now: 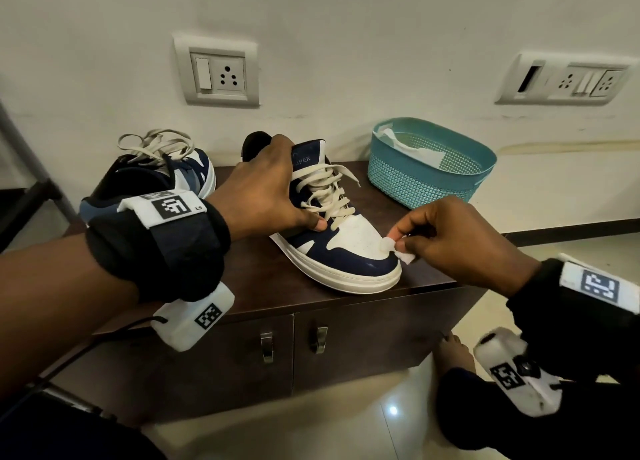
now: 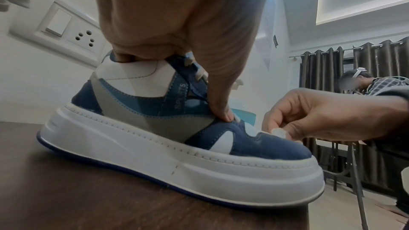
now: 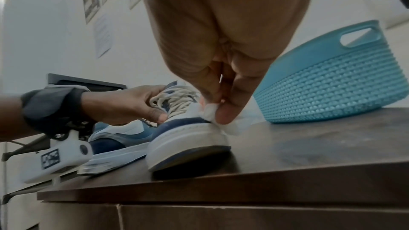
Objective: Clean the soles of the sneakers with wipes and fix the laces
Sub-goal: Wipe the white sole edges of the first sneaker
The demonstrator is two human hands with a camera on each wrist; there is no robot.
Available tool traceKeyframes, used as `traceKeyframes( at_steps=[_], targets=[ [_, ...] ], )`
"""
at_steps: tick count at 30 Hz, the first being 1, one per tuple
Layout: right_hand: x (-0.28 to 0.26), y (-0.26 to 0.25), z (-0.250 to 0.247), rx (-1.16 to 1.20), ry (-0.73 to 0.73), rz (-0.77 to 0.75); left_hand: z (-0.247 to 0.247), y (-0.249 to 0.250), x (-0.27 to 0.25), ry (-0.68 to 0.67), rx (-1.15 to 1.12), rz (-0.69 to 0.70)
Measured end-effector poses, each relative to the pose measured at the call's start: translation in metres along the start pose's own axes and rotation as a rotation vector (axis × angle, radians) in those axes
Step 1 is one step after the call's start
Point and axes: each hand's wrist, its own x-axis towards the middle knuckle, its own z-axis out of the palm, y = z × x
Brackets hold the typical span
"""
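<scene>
A navy and white sneaker (image 1: 349, 252) with cream laces stands upright on the dark wooden cabinet top (image 1: 270, 286), toe toward me. My left hand (image 1: 266, 189) grips its collar and side, thumb by the lower eyelets. My right hand (image 1: 446, 231) pinches a small white wipe (image 1: 398, 250) against the toe; the same wipe (image 3: 223, 121) shows in the right wrist view at the toe's edge. The thick white sole (image 2: 177, 160) fills the left wrist view. A second sneaker (image 1: 156, 175) with loose laces lies behind my left wrist.
A teal perforated basket (image 1: 429, 179) with white wipes inside sits at the back right against the wall. Wall sockets (image 1: 221, 72) are above the cabinet. Cabinet doors with metal handles (image 1: 266, 347) lie below the front edge. Another person (image 2: 363, 83) sits in the background.
</scene>
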Motion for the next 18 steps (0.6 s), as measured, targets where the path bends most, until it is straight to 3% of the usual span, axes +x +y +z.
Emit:
traceKeyframes(
  at_steps=[6, 12, 18],
  targets=[
    [-0.016, -0.008, 0.004, -0.123, 0.039, -0.071, -0.001, 0.003, -0.002, 0.000, 0.022, -0.008],
    [-0.020, -0.010, 0.008, -0.092, 0.043, -0.175, -0.001, 0.006, -0.001, -0.011, 0.050, -0.022],
    [-0.028, -0.025, 0.019, -0.216, 0.025, -0.419, -0.001, 0.007, 0.000, -0.016, 0.039, -0.019]
  ],
)
